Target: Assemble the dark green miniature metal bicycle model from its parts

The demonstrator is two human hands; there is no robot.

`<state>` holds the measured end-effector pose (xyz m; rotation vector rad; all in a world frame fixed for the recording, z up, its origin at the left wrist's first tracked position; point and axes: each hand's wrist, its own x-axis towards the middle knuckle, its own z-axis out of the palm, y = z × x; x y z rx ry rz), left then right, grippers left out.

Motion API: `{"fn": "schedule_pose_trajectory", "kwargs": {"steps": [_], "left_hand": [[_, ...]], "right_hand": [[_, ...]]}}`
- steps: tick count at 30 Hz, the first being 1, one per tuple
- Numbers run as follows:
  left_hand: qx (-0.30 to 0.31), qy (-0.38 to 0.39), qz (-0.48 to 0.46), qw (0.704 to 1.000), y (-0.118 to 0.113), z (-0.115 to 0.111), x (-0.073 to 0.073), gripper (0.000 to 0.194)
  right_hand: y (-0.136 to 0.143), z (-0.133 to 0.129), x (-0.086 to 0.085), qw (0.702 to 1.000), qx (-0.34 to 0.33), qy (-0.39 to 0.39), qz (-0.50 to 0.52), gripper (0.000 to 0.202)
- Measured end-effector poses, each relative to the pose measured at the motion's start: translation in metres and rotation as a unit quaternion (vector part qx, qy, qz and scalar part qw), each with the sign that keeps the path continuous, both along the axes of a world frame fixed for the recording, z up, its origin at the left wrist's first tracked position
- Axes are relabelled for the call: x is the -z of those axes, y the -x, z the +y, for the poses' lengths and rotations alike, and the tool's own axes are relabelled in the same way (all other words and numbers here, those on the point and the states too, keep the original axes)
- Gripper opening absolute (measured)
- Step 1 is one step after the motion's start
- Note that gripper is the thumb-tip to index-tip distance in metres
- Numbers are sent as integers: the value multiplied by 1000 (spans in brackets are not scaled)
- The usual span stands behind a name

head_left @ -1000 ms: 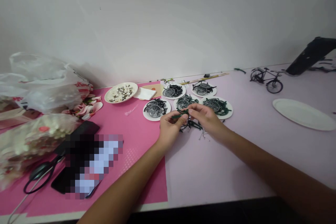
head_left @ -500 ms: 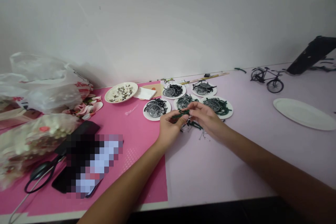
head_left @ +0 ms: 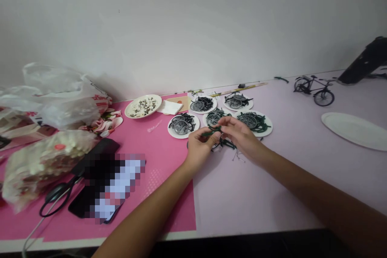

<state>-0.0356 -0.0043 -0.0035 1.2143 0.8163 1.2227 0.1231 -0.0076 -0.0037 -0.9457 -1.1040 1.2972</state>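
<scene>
Both hands meet over the middle of the table. My left hand (head_left: 201, 145) pinches a small dark green part (head_left: 211, 131) between thumb and fingers. The fingertips of my right hand (head_left: 238, 133) close on the same part from the right. Below them on the table lie another dark green piece (head_left: 227, 143) and thin metal rods (head_left: 238, 156). Just behind the hands, white plates hold wheels and frame pieces: green ones on the right plate (head_left: 269, 130), black ones on the left plate (head_left: 171, 132). The fingers partly hide the plate between these two.
An assembled black toy bicycle (head_left: 314, 88) stands at the back right, near an oval white plate (head_left: 356, 131) and a black cylinder (head_left: 363, 62). At the left are a bowl of small pieces (head_left: 143, 106), plastic bags (head_left: 63, 100), flowers (head_left: 110, 123) and a phone (head_left: 121, 187).
The whole view has shifted slightly, so things appear a little further right. Both hands stay together on the green part, with only small finger movement.
</scene>
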Motion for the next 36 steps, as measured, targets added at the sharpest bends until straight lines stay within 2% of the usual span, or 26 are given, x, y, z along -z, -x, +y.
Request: {"fn": "schedule_pose_trajectory", "kwargs": {"steps": [9, 14, 23, 26, 31, 36], "left_hand": [[-22, 17, -41, 999, -1, 3, 0, 51], [-17, 14, -46, 999, -1, 3, 0, 51], [-34, 10, -28, 999, -3, 0, -1, 48], [-49, 2, -20, 999, -3, -1, -2, 48], [-63, -10, -23, 998, -3, -1, -2, 46], [-65, -30, -10, 997, -2, -1, -2, 40]], "right_hand": [[-1, -1, -2, 994, 47, -31, -90, 31], [-1, -2, -4, 994, 44, -32, -99, 33], [1, 2, 11, 976, 85, -102, -172, 33], [1, 0, 9, 961, 109, -143, -209, 27], [-2, -4, -2, 916, 140, -234, -294, 17], [-4, -5, -6, 896, 144, -256, -332, 16]]}}
